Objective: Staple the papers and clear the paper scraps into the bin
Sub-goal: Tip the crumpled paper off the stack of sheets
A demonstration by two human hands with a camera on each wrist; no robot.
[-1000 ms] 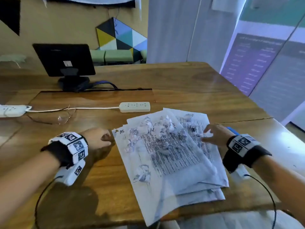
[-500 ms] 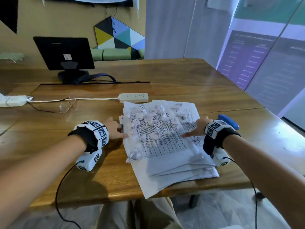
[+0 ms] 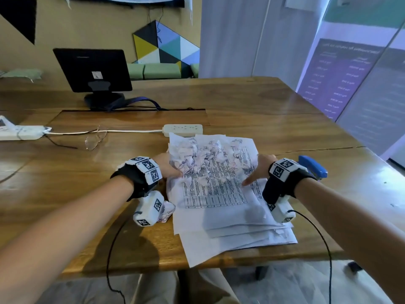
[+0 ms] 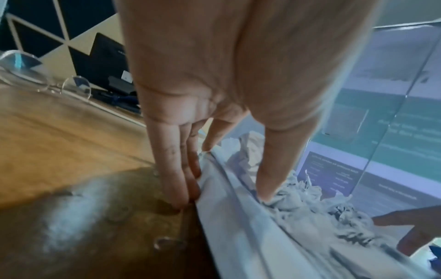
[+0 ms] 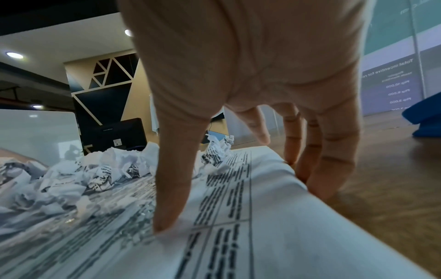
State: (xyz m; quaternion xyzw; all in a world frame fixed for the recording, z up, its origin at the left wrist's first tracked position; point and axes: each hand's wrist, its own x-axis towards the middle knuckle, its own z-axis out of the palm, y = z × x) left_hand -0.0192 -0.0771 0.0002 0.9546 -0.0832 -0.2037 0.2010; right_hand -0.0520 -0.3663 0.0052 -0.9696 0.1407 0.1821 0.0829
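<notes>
Early stage: seemingly nothing stapled or binned.
Head: scraps (image 3: 203,159) heaped on the papers (image 3: 219,216), stapler (image 3: 313,166) untouched right of them, no bin visible. Left wrist: left hand (image 4: 226,85) pinches the papers' left edge. Right wrist: right hand (image 5: 250,66) pinches their right edge.

Even, fairly bright indoor light; glare streaks the wooden table (image 3: 274,99). Shadows darken its lower-left part. In the left wrist view, papers (image 4: 238,236) smear; edges bend.

L hand (image 3: 166,167), R hand (image 3: 261,168) at papers (image 3: 221,218) edges; scraps (image 3: 203,157) piled atop.
</notes>
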